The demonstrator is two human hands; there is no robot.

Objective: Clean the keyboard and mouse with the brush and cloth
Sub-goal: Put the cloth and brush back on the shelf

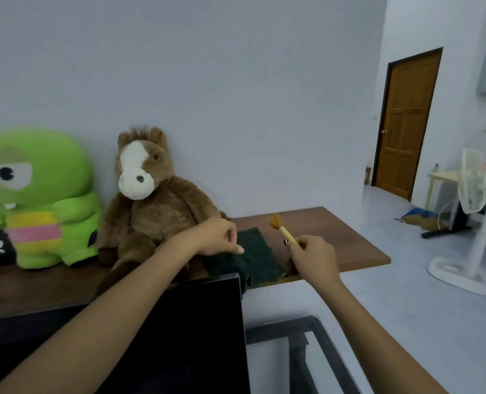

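A person's two bare arms reach forward over a dark monitor (184, 322) toward a brown wooden shelf (335, 237) set against a pale wall. The right hand (312, 257) pinches the cream handle of a small brush (283, 229) between thumb and fingers, holding it above the shelf's right end with its orange bristles pointing up and away. The left hand (219, 237) is loosely curled, knuckles up, with the index finger pointing down; its tip touches the top of a dark green cloth (250, 257) (it grips nothing). The cloth lies flat on the shelf just left of the brush, its near edge hanging over the shelf's front edge beside the monitor's top right corner. To the left, a brown plush horse (150, 200) sits against the wall, and a green plush frog (42, 200) stands further left. Neither keyboard nor mouse is in view. A wooden door (406, 123) and a white standing fan (475, 211) are at the far right.
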